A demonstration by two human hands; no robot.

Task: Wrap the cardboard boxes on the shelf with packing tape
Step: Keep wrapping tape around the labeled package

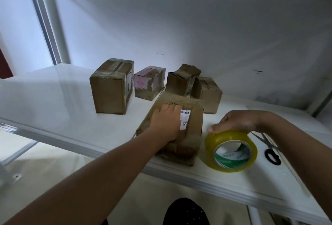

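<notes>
We see the left hand (166,119) lying flat, fingers extended, on top of the worn brown cardboard box with a white label (190,135) at the front edge of the white shelf (53,102). Just right of this box, the right hand (237,121) grips the top of an upright roll of yellow packing tape (231,151) (black-handled scissors (271,151) lie beside it). Four more brown cardboard boxes (111,88) stand behind.
</notes>
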